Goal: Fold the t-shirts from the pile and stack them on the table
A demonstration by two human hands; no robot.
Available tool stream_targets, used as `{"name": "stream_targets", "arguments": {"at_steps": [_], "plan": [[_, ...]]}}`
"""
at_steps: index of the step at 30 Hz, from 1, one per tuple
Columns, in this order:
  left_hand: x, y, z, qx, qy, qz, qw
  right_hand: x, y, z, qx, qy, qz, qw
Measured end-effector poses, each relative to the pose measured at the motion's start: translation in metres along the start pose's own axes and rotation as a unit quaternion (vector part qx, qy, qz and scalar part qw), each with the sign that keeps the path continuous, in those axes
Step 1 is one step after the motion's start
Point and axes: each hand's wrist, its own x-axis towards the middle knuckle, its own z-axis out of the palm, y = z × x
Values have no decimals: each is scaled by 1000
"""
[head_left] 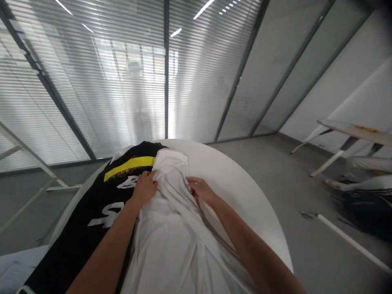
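Note:
A white cloth (pixel 171 220) with many creases runs from the front of the view up the round white table (pixel 241 183). My left hand (pixel 146 188) has its fingers curled at the cloth's left edge, gripping it near the far end. At the right edge, my right hand (pixel 200 190) holds the cloth with bent fingers, its index finger reaching over the fabric. Under and to the left of the white cloth lies a black fabric (pixel 88 220) with a yellow stripe and white lettering, partly covered by my left forearm.
Blind-covered glass partitions (pixel 134 90) stand beyond the table. On the right are a wooden-topped table (pixel 355 130), a dark bag (pixel 367 212) on the floor and a white pole (pixel 352 243). A white frame (pixel 30 157) stands at the left.

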Motion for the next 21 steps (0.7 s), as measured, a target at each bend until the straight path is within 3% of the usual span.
{"name": "stream_targets", "arguments": {"at_steps": [8,12,15,19,21], "plan": [[3,-3,4,12,-12,-4,1000,5,5,-9,89,28,3,996],[4,-2,3,10,-18,-26,999,8,4,-12,32,40,5,999],[2,2,-2,19,-9,-49,999,8,6,-14,-73,70,-23,995],[-4,13,-14,57,4,-78,995,0,7,-11,-259,219,-97,936],[-7,18,-20,66,-17,-87,994,-7,8,-5,-343,237,-112,902]]}}
